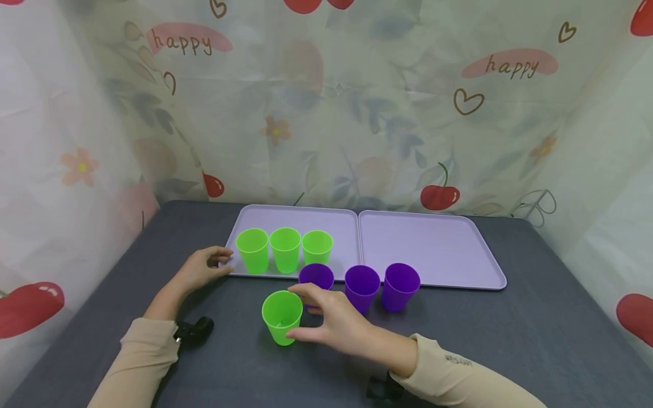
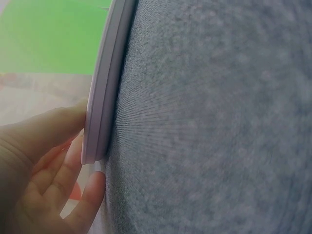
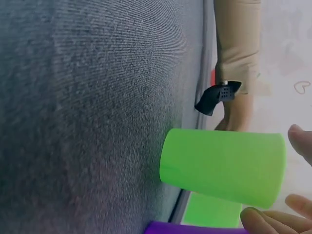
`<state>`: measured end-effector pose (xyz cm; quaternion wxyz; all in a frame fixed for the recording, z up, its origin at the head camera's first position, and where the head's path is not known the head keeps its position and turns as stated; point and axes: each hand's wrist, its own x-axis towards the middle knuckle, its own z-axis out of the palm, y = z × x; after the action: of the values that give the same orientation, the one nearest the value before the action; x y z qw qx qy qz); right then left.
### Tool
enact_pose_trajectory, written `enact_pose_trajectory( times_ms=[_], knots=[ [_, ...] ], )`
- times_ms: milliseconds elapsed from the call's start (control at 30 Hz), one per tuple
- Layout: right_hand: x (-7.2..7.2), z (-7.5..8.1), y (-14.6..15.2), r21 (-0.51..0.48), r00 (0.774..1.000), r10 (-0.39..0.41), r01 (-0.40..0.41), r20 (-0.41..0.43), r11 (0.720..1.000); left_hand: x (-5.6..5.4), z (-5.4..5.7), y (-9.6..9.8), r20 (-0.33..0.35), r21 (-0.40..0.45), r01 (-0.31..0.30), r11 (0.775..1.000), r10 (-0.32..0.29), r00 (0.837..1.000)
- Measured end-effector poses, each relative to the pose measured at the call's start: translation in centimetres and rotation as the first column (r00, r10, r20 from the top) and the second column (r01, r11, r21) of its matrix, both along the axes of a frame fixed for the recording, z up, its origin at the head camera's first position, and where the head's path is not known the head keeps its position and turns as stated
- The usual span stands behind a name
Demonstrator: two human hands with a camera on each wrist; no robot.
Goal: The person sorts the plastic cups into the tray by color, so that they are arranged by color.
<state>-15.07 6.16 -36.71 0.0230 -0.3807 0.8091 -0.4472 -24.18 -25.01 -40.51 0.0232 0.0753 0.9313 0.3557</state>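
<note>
The near green cup (image 1: 282,321) stands upright on the table (image 1: 541,317), near of the left tray (image 1: 343,243) and to the left of the right hand (image 1: 336,324). That hand's grip is wide: thumb and fingers spread about the cup's right side at rim height, and the right wrist view shows the thumb apart from the cup, with the fingertips overlapping its rim; whether they touch it I cannot tell. The left hand (image 1: 201,267) has the left tray's near left corner between thumb and fingers. On that tray three green cups (image 1: 285,252) stand in a row towards its left. The main hazard, as I judge it, is an uneven closing of the right hand: if the fingers pushed on the rim before the thumb met the other side, the near green cup could tip or slide left. Next comes crowding, for the left purple cup (image 1: 316,275) stands just beyond the fingers, partly hidden by them, so a backward brush of the knuckles could knock it into the other two purple cups (image 1: 381,288) on its right. A tug by the left hand could also shift the tray and topple its cups.
</note>
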Motion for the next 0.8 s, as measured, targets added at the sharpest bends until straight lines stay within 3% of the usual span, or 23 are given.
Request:
enact_pose_trajectory(
  times_ms=[500,800],
  knots=[
    [0.18,-0.32,-0.99,0.017,0.998,-0.062,0.061,0.012,0.998,0.13,0.08,0.12,0.026,0.012,-0.008,1.000,0.008,1.000],
    [0.40,0.49,-0.80,-0.011,0.998,-0.056,0.056,-0.002,0.998,0.07,0.06,0.16,0.042,0.009,-0.019,1.000,0.019,0.999]
  ],
)
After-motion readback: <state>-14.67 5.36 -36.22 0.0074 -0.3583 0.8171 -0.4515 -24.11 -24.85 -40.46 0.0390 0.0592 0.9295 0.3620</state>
